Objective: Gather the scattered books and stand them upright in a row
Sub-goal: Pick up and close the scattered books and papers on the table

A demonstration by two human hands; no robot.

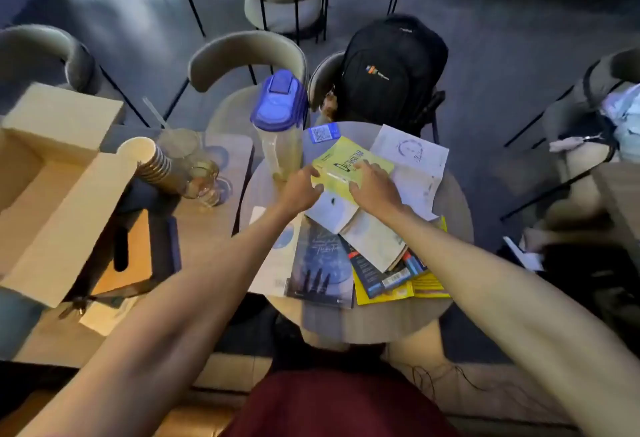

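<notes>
A yellow book (349, 163) is tilted up above the pile on the small round table (374, 319). My left hand (300, 187) grips its left edge and my right hand (372, 185) grips its right side. Under and around it lie scattered books: a white one (412, 163) at the back right, a cream one (374, 239), a dark blue one (320, 263), a white one (277, 260) on the left, and yellow ones (398, 289) at the front right. All of those lie flat and overlap.
A tall clear pitcher with a blue lid (280, 125) stands just left of the books. A stack of paper cups (152, 163) and glasses (202, 177) sit on the wooden table, beside an open cardboard box (52, 194). A black backpack (391, 69) rests on a chair behind.
</notes>
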